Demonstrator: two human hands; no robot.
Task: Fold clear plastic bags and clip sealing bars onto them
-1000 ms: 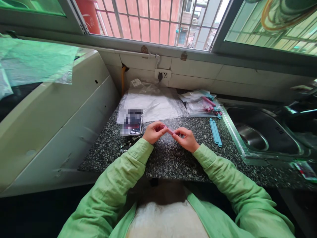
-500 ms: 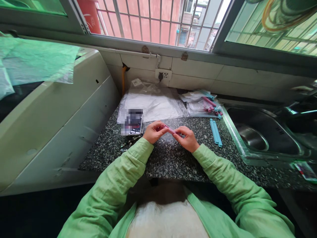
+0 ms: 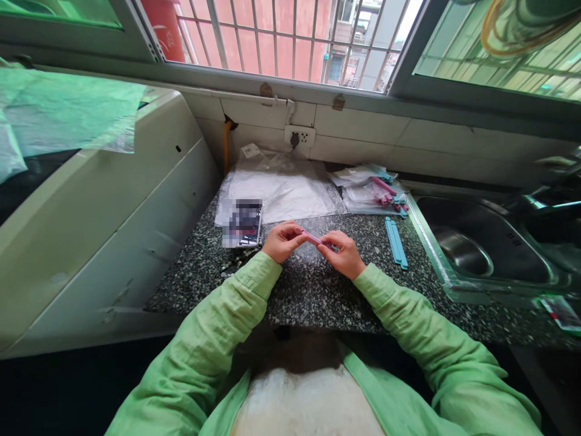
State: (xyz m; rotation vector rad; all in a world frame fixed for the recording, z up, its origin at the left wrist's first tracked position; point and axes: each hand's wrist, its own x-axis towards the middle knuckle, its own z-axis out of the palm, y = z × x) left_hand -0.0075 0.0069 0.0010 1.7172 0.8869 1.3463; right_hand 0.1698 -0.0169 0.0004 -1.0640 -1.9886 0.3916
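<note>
Green sleeves seen nearest, both forearms laid over near edge of speckled tabletop [image 3: 308, 297]. Left hand [image 3: 282, 241] and right hand [image 3: 345, 253] brought together above tabletop centre; pink strip [image 3: 312, 237] pinched between them, left grip closed on its left end, right grip closed on its right end. Clear film seen hanging below strip. Phone [image 3: 244, 223] lying just left of left hand. Blue strips [image 3: 396, 243] lying right, near sink [image 3: 476, 251]. Farther back: clear plastic bags [image 3: 279, 188], pile of pink and blue strips [image 3: 385, 195].
</note>
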